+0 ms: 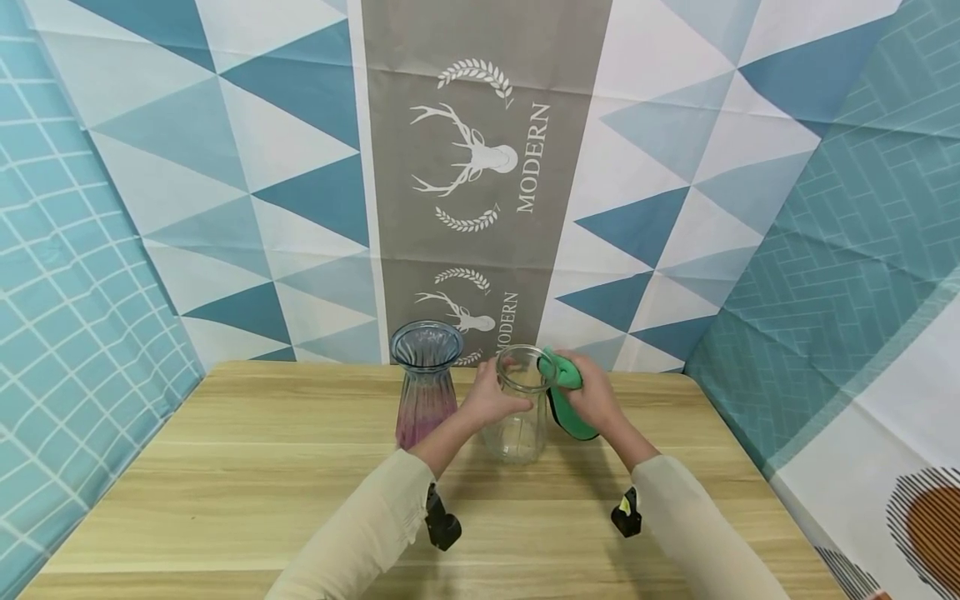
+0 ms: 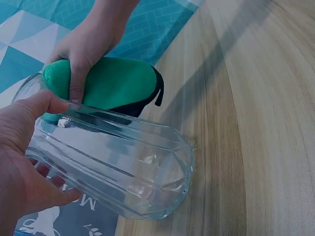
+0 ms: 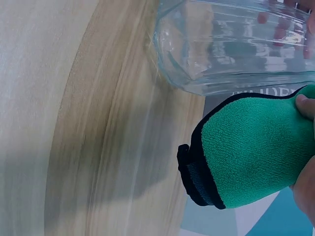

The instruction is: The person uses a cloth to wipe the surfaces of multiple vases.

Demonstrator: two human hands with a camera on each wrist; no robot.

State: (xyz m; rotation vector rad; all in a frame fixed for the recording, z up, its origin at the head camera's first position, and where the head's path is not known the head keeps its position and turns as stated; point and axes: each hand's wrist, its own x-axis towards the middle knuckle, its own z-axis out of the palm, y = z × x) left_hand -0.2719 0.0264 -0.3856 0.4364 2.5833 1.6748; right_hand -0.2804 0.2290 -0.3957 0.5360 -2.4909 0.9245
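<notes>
A clear ribbed glass vase (image 1: pixel 517 437) stands upright at the back middle of the table. My left hand (image 1: pixel 491 398) grips it from the left just below the rim, with thumb and fingers on opposite sides in the left wrist view. On the other side, my right hand (image 1: pixel 592 392) holds a green cloth (image 1: pixel 573 417) with black edging. The upper part of the cloth is bunched against the vase's rim; its lower part hangs beside the glass. Black trim with a small loop shows at the cloth's lower end (image 3: pixel 197 177) in the right wrist view.
A second ribbed vase (image 1: pixel 426 383), blue at the top and pink at the base, stands close to the left of my left hand. The wooden table (image 1: pixel 285 467) ends at a patterned cloth backdrop (image 1: pixel 480 233) just behind both vases.
</notes>
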